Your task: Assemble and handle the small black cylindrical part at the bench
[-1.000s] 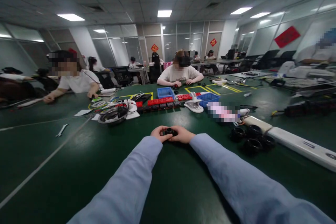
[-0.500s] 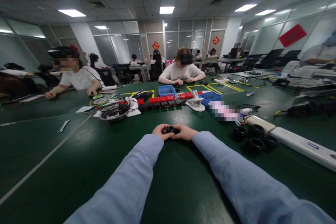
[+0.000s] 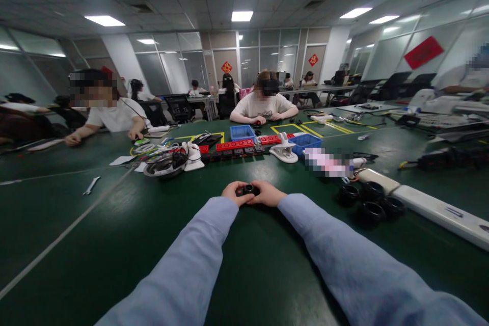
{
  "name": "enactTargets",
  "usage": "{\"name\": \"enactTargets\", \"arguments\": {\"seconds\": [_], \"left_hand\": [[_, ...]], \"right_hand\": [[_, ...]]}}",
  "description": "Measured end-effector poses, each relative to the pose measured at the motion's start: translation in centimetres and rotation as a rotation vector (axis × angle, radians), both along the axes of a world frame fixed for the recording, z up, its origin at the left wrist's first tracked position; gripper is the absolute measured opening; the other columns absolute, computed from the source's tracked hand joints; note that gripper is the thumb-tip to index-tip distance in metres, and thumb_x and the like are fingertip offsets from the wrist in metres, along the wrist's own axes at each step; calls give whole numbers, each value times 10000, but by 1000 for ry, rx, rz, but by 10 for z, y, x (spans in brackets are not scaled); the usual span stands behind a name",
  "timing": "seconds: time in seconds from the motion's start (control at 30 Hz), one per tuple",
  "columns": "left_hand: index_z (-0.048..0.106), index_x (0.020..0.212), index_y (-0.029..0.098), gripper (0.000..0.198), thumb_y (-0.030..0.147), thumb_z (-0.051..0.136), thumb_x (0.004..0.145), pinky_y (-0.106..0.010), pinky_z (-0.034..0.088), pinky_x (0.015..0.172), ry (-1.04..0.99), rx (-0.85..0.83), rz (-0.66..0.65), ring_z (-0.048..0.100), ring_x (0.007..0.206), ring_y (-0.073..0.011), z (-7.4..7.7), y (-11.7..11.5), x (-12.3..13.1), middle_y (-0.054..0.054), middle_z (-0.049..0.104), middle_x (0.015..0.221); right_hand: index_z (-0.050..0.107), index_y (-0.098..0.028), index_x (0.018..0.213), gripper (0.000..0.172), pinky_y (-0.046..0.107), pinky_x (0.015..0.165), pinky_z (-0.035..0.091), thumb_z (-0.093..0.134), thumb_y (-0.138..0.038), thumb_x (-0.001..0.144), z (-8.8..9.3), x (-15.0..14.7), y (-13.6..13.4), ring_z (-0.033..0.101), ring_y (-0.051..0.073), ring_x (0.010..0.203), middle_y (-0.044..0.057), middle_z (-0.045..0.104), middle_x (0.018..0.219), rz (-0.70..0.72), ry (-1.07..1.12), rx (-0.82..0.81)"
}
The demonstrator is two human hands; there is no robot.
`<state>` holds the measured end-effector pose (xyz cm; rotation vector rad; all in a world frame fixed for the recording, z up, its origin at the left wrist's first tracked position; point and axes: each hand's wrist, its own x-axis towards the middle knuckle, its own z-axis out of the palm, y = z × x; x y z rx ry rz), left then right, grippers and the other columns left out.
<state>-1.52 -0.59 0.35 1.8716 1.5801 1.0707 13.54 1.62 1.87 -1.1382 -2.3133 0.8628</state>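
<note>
Between my two hands is a small black part with a round, raised, ring-like opening (image 3: 248,189) facing up; its exact kind is unclear. My left hand (image 3: 234,193) curls round its left side, the thumb near the front. On the other side my right hand (image 3: 268,193) grips it with closed fingers. Both hands are low over the green table (image 3: 252,254), and the part's underside is hidden. To the right lie several black cylindrical rings (image 3: 372,211), apart from my hands.
Ahead stand a row of red and black blocks (image 3: 235,148), a blue tray (image 3: 242,133), a white clamp (image 3: 283,150) and a metal bowl of cables (image 3: 165,165). A wrench (image 3: 91,185) lies left; a long white bar (image 3: 439,206) lies right. A co-worker (image 3: 264,102) sits opposite.
Almost nothing differs. My hands stay around the black part in the same place, with only a very slight shift of the right forearm and the view.
</note>
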Motion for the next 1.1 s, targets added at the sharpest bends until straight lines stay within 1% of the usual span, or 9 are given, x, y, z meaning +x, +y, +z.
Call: {"name": "enactTargets", "arguments": {"seconds": [0.1, 0.2, 0.37, 0.43, 0.53, 0.6, 0.7, 0.8, 1.1], "left_hand": [[592, 797, 148, 366, 294, 686, 476, -244, 414, 602, -35, -21, 55, 501, 650, -127, -2, 1, 3, -34, 589, 752], [586, 782, 142, 374, 297, 699, 461, -244, 419, 602, -74, -39, 160, 512, 644, -124, -2, 2, 9, -40, 587, 761], [572, 802, 120, 379, 287, 687, 482, -253, 421, 622, -82, 1, 288, 525, 714, -147, -2, 3, 16, -65, 573, 784], [572, 813, 121, 377, 281, 681, 489, -248, 419, 621, -87, 6, 262, 521, 707, -141, -2, 2, 15, -62, 571, 787], [580, 819, 136, 368, 283, 674, 496, -243, 407, 607, -74, -13, 136, 496, 652, -121, -2, 1, 7, -41, 575, 764], [585, 831, 140, 371, 286, 669, 501, -238, 396, 594, -59, -49, 27, 472, 618, -110, 1, 1, -1, -24, 573, 726], [593, 854, 143, 395, 309, 664, 502, -229, 383, 571, -35, -119, -104, 451, 588, -103, 6, 0, -10, -2, 544, 647], [598, 864, 137, 415, 324, 662, 499, -227, 382, 561, -19, -134, -127, 446, 580, -105, 10, 0, -13, 4, 521, 615], [593, 868, 158, 416, 341, 662, 501, -252, 408, 626, -1, -101, -116, 496, 690, -140, 10, -2, -11, -34, 584, 762]], "right_hand": [[522, -154, 804, 408, 226, 557, 334, 610, -445, 532, -2, -6, -5, 492, 134, 670, 23, 557, 748, -136, -124, 145], [515, -152, 796, 347, 268, 597, 332, 528, -450, 618, -1, -15, -14, 501, 178, 725, 69, 562, 786, -296, -258, 264], [505, -139, 830, 285, 333, 667, 331, 440, -387, 705, 0, -26, -22, 495, 228, 807, 129, 557, 845, -451, -317, 290], [500, -153, 883, 308, 336, 701, 333, 486, -381, 677, 0, -25, -21, 490, 223, 841, 110, 553, 886, -404, -247, 282], [477, -189, 992, 458, 320, 746, 345, 593, -364, 586, 0, -16, -16, 487, 198, 881, 55, 547, 950, -188, -61, 215], [484, -190, 1010, 504, 301, 745, 361, 631, -325, 547, 1, -8, -10, 501, 177, 862, 29, 559, 936, -11, 43, 80], [512, -153, 983, 442, 274, 714, 385, 619, -240, 562, 5, 0, -4, 523, 151, 802, 15, 581, 877, 169, 127, -158], [530, -133, 953, 396, 259, 688, 392, 605, -201, 570, 8, 3, -1, 524, 134, 750, 7, 585, 831, 206, 155, -260], [541, -125, 838, 309, 224, 607, 379, 620, -183, 545, 12, 0, -5, 487, 101, 639, -22, 538, 688, 155, 170, -271]]}}
